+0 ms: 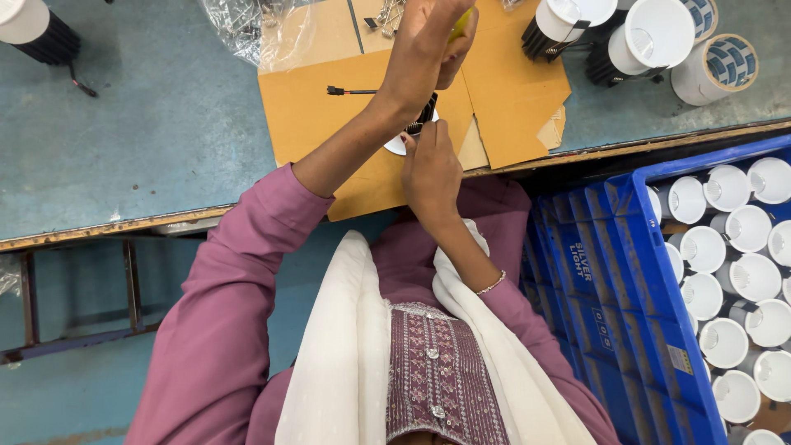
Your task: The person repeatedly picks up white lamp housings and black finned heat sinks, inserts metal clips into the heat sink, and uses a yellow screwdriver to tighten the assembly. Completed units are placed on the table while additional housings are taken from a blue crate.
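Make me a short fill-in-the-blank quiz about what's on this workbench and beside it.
1. The sheet under both hands is flattened brown ____.
2. The crate right of the person is coloured ____.
3. The right hand has a bracelet on its ____.
4. The left hand is raised ____ the right hand.

Missing words: cardboard; blue; wrist; above

The left hand [424,49] is raised, arm stretched forward and bare from the pushed-up sleeve, fingers curled shut with the thumb pressed against them. The right hand [430,173] sits lower and nearer the body, just beneath the left wrist, back upward, fingers bent and pinching forward, wrist straight.
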